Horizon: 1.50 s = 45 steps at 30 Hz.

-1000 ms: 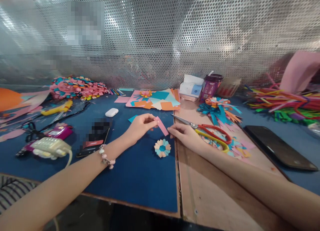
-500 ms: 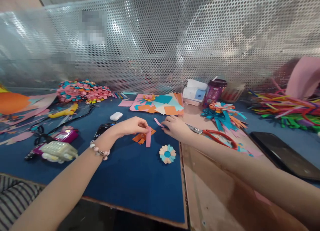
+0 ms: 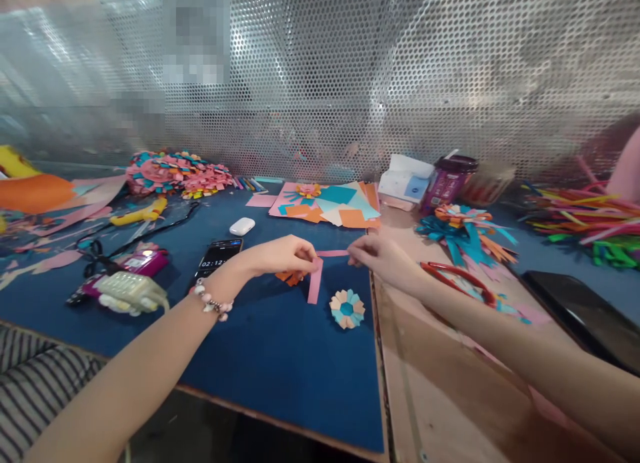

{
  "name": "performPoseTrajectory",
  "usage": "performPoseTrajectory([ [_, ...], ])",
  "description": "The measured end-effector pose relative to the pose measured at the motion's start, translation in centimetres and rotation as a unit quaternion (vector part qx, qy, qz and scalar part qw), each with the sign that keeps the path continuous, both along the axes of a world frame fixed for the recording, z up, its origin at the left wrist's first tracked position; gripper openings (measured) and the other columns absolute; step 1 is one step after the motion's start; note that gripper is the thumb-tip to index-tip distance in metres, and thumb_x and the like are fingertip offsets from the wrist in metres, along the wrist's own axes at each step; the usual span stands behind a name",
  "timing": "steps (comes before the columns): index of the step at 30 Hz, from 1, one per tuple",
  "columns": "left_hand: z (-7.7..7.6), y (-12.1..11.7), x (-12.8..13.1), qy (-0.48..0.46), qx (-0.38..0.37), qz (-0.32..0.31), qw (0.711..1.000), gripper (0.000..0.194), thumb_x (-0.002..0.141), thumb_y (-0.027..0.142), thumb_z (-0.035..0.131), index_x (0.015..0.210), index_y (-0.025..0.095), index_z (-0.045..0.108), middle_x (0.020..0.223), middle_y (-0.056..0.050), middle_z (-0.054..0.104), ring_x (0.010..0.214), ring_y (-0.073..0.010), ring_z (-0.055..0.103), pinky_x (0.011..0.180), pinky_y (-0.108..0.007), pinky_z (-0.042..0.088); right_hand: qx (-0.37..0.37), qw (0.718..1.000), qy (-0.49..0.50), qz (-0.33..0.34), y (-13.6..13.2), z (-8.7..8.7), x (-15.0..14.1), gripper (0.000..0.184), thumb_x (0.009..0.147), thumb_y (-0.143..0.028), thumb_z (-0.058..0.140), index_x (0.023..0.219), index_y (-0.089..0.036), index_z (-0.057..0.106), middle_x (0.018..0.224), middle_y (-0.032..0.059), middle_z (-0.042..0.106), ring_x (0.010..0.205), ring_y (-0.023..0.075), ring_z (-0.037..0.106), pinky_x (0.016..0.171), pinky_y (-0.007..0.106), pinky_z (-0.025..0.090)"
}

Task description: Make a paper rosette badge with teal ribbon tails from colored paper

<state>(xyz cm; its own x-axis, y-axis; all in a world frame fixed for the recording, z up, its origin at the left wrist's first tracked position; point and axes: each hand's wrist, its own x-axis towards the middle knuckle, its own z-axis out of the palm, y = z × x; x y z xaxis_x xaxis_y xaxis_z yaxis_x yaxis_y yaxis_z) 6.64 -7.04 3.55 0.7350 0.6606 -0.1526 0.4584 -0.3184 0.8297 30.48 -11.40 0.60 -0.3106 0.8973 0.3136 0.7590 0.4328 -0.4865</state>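
My left hand [image 3: 283, 255] pinches a pink paper strip [image 3: 315, 284] that hangs down over the blue mat [image 3: 270, 356]. Orange paper pieces [image 3: 289, 276] lie just under that hand. My right hand [image 3: 383, 257] pinches the end of a second pink strip [image 3: 333, 253], which runs level across to the fingertips of the left hand. A small folded paper flower [image 3: 347, 308] in peach and teal lies on the mat below the strips. Red-handled scissors [image 3: 457, 277] rest on the wooden board behind my right wrist.
A phone [image 3: 217, 255] and a white earbud case [image 3: 242, 226] lie left of my left hand. A glue gun [image 3: 127, 291], coloured paper sheets [image 3: 330, 206], a tissue box [image 3: 406, 181], a purple jar [image 3: 447, 173], paper flowers [image 3: 175, 175] and a dark tablet [image 3: 585, 313] surround the work spot.
Both hands rose from the mat and came level. The right hand picked up a second pink strip and brought it across to the left hand's strip. The view shifted slightly right.
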Motion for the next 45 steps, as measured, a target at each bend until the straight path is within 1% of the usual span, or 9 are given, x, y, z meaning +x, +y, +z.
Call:
performPoseTrajectory([
  [4, 0.0, -0.3, 0.2, 0.005, -0.013, -0.003, 1.0, 0.018, 0.07, 0.033, 0.064, 0.08, 0.02, 0.068, 0.082, -0.006, 0.069, 0.065, -0.0148, 0.06, 0.055, -0.024, 0.043, -0.167, 0.963, 0.212, -0.022, -2.3, 0.8, 1.2, 0.029, 0.087, -0.041, 0.049, 0.082, -0.016, 0.062, 0.08, 0.0061, 0.07, 0.06, 0.0125, 0.057, 0.053, 0.025, 0.045],
  [11, 0.2, 0.0, -0.1, 0.016, -0.003, 0.001, 1.0, 0.015, 0.072, 0.034, 0.063, 0.077, 0.021, 0.066, 0.076, -0.005, 0.068, 0.063, -0.0141, 0.06, 0.055, -0.023, 0.042, 0.184, 0.978, -0.021, -0.099, -3.8, 1.0, 2.7, 0.022, 0.09, -0.029, 0.046, 0.093, -0.019, 0.066, 0.086, 0.0076, 0.067, 0.076, 0.0191, 0.059, 0.07, 0.032, 0.045],
  [16, 0.2, -0.3, -0.2, 0.04, -0.018, -0.02, 0.999, 0.016, 0.072, 0.036, 0.064, 0.075, 0.02, 0.066, 0.069, -0.003, 0.064, 0.055, -0.0124, 0.056, 0.05, -0.023, 0.039, 0.17, 0.966, -0.195, -0.018, -3.9, -0.6, 2.8, 0.028, 0.092, -0.031, 0.043, 0.097, -0.02, 0.067, 0.091, 0.0091, 0.067, 0.082, 0.0205, 0.062, 0.065, 0.03, 0.046],
  [22, 0.7, 0.0, -0.7, 0.06, 0.007, -0.026, 0.998, 0.019, 0.075, 0.037, 0.062, 0.081, 0.019, 0.066, 0.073, -0.004, 0.066, 0.062, -0.0136, 0.058, 0.054, -0.023, 0.041, 0.159, 0.959, -0.233, 0.01, -3.4, -0.4, 3.7, 0.025, 0.09, -0.021, 0.043, 0.091, -0.018, 0.068, 0.097, 0.011, 0.067, 0.092, 0.0245, 0.057, 0.079, 0.038, 0.047],
  [26, 1.1, 0.6, -1.1, 0.079, 0.054, -0.007, 0.995, 0.022, 0.074, 0.038, 0.062, 0.083, 0.018, 0.066, 0.08, -0.003, 0.067, 0.068, -0.0136, 0.059, 0.059, -0.022, 0.04, 0.177, 0.958, -0.223, 0.037, -1.3, -1.3, 4.3, 0.033, 0.087, -0.02, 0.048, 0.117, -0.014, 0.06, 0.115, 0.0135, 0.062, 0.105, 0.0264, 0.052, 0.086, 0.041, 0.045],
  [29, 0.9, 0.8, -1.2, 0.086, 0.035, -0.023, 0.995, 0.024, 0.076, 0.037, 0.06, 0.087, 0.017, 0.065, 0.079, -0.003, 0.066, 0.066, -0.0123, 0.057, 0.059, -0.022, 0.04, 0.213, 0.923, -0.309, 0.084, 0.0, -1.7, 4.5, 0.036, 0.087, -0.014, 0.047, 0.121, -0.012, 0.057, 0.117, 0.0128, 0.062, 0.105, 0.0262, 0.052, 0.086, 0.04, 0.042],
  [37, 1.3, 0.0, -0.5, 0.061, -0.01, -0.028, 0.998, 0.021, 0.076, 0.034, 0.06, 0.086, 0.016, 0.062, 0.076, -0.002, 0.065, 0.064, -0.011, 0.057, 0.061, -0.023, 0.041, 0.319, 0.828, -0.439, 0.143, -0.9, -0.4, 4.5, 0.021, 0.092, -0.016, 0.044, 0.088, -0.013, 0.065, 0.089, 0.0098, 0.066, 0.087, 0.0222, 0.054, 0.071, 0.033, 0.035],
  [40, 1.6, -0.5, -0.3, 0.063, -0.033, -0.028, 0.997, 0.021, 0.076, 0.034, 0.06, 0.087, 0.017, 0.061, 0.071, 0.0, 0.063, 0.06, -0.0108, 0.056, 0.058, -0.023, 0.04, 0.298, 0.838, -0.448, 0.091, -2.8, 1.4, 5.2, 0.014, 0.086, -0.01, 0.05, 0.082, -0.014, 0.063, 0.079, 0.0082, 0.064, 0.08, 0.021, 0.053, 0.069, 0.032, 0.033],
  [45, 1.5, -0.8, -0.2, 0.071, -0.02, -0.044, 0.996, 0.019, 0.076, 0.034, 0.061, 0.083, 0.017, 0.061, 0.074, -0.001, 0.064, 0.06, -0.01, 0.056, 0.059, -0.023, 0.04, 0.222, 0.838, -0.485, -0.119, -6.4, 3.7, 10.3, 0.015, 0.076, 0.0, 0.053, 0.075, -0.013, 0.06, 0.071, 0.0106, 0.062, 0.075, 0.0239, 0.055, 0.064, 0.033, 0.031],
])
